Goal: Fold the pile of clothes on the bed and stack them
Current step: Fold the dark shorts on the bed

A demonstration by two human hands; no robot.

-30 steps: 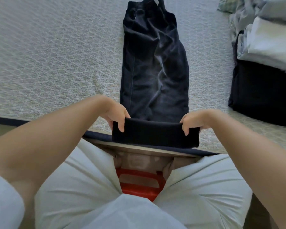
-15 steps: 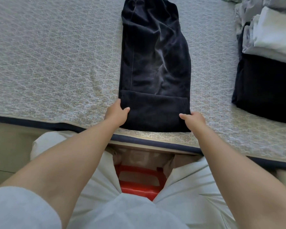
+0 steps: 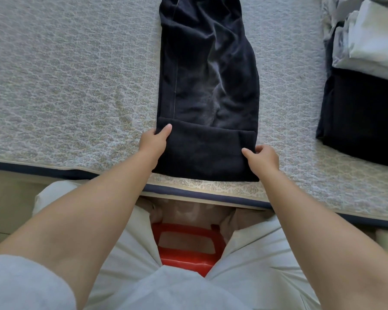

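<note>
Dark navy trousers (image 3: 207,70) lie lengthwise on the patterned bedspread (image 3: 72,86), running away from me. Their near end is folded over into a flat band (image 3: 202,151) close to the bed's front edge. My left hand (image 3: 154,139) grips the band's left edge, thumb lying on top. My right hand (image 3: 261,158) pinches the band's right edge between thumb and fingers. A stack of folded clothes (image 3: 363,113) sits at the right, dark pieces below and white ones (image 3: 374,41) on top.
The bed's dark-piped front edge (image 3: 54,173) runs across just below the trousers. My knees in pale trousers press against it, with a red plastic stool (image 3: 186,247) under me. Wide bare bedspread lies to the left of the trousers.
The near end of the trousers, first lifted at the bed's edge, has been laid forward onto the legs as a fold. Both hands have slid a little farther up its side edges.
</note>
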